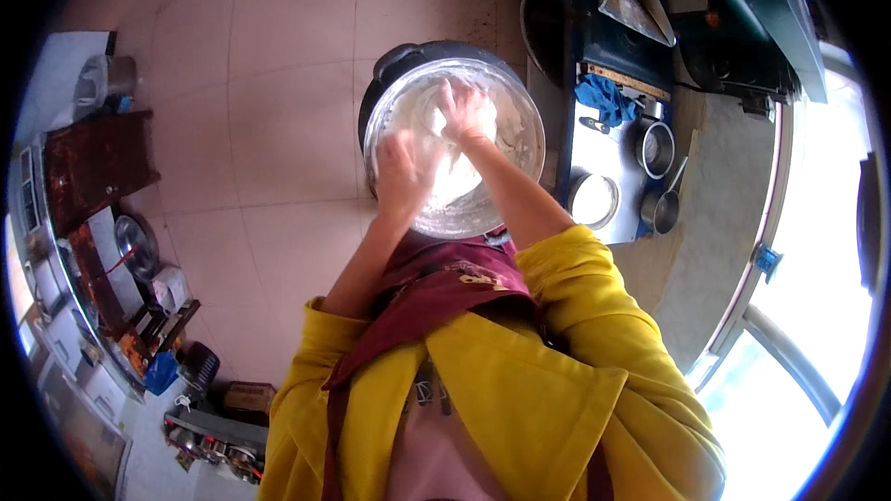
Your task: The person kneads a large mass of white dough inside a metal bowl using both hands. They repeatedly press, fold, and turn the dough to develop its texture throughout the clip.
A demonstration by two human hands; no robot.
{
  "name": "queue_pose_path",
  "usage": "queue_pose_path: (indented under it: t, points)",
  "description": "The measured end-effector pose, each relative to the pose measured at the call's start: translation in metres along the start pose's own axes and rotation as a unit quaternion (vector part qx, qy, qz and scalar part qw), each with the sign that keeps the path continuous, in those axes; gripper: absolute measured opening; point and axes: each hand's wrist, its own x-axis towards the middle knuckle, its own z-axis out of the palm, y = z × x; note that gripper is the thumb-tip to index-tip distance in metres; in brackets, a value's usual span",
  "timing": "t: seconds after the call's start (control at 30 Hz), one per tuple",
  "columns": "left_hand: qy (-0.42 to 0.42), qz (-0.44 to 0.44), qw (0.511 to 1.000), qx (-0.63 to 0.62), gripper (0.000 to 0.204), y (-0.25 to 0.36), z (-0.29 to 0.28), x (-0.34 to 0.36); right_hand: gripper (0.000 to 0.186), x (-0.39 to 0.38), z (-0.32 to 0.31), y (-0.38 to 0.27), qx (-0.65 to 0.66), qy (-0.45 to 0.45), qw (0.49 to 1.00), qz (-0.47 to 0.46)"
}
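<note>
Dough point(455, 176), white and soft-looking, fills the bottom of a wide steel bowl point(520, 111) that sits inside a black pot point(408, 57) with handles, low on the tiled floor point(278, 130) right in front of the person. Both bare hands are down in the bowl. The left hand point(401, 172) is blurred, pressed onto the near-left part of the white mass with the fingers spread loosely over it; whether it is gripping a lump or just pushing flat I cannot tell. The right hand point(464, 111) is further in, toward the far side, fingers curled down into the dough as if closed around a handful of it. The two hands are near each other but apart.

Yellow sleeves point(575, 269) are pushed up above the elbows, and a dark red apron point(436, 292) hangs over the chest. Just to the right of the bowl stands a low blue stand point(603, 56) carrying a blue cloth point(605, 97), a small steel pot point(657, 148), a round white-filled dish point(594, 199) and a ladle point(668, 204). Well off to the left, along the wall, there is a dark wooden cabinet point(93, 162) and a steel plate point(136, 246).
</note>
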Motion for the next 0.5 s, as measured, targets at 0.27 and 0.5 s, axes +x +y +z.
queue_pose_path:
  t: [0.27, 0.5]
  points:
    - [-0.171, -0.063, 0.980, 0.084, 0.041, 0.052, -0.002, 0.013, 0.035, -0.104, -0.074, -0.027, 0.307, 0.063, 0.944, 0.108]
    - [0.021, 0.002, 0.998, 0.063, 0.030, 0.033, 0.037, -0.031, 0.032, -0.127, 0.004, 0.007, 0.066, 0.200, 0.975, -0.066]
